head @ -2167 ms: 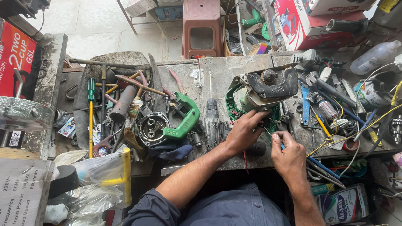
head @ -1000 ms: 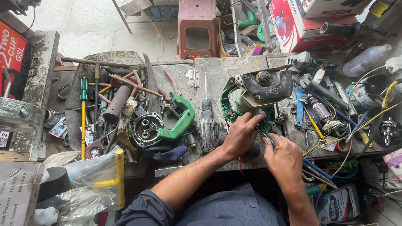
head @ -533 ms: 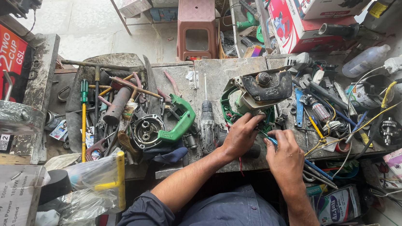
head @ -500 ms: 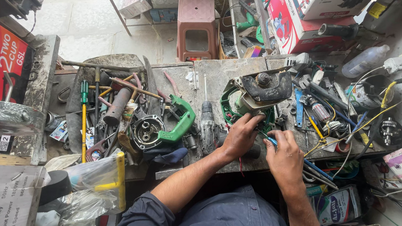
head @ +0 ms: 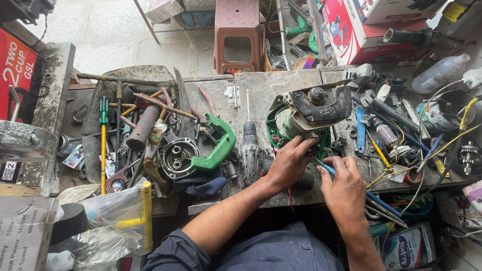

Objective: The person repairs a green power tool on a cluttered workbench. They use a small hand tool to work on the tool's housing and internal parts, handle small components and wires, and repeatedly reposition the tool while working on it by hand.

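Note:
A green and grey power tool [head: 307, 113] with a black guard lies opened up on the grimy metal workbench [head: 244, 95]. My left hand [head: 289, 162] rests on the tool's near side, fingers curled against its body. My right hand [head: 340, 185] is just to the right and grips a thin blue-handled screwdriver [head: 324, 166] whose tip points into the tool. My forearms reach up from my dark blue shirt at the bottom.
A green tool housing [head: 212, 148], a round motor part [head: 176, 159], a cordless drill [head: 250, 148] and a tray of hand tools [head: 123, 119] lie to the left. Wires, an armature [head: 386, 134] and a plastic bottle [head: 441, 71] crowd the right. A pink stool [head: 237, 27] stands beyond.
Both hands stay at the power tool with only small shifts. The view has drifted slightly; the screwdriver remains in my right hand.

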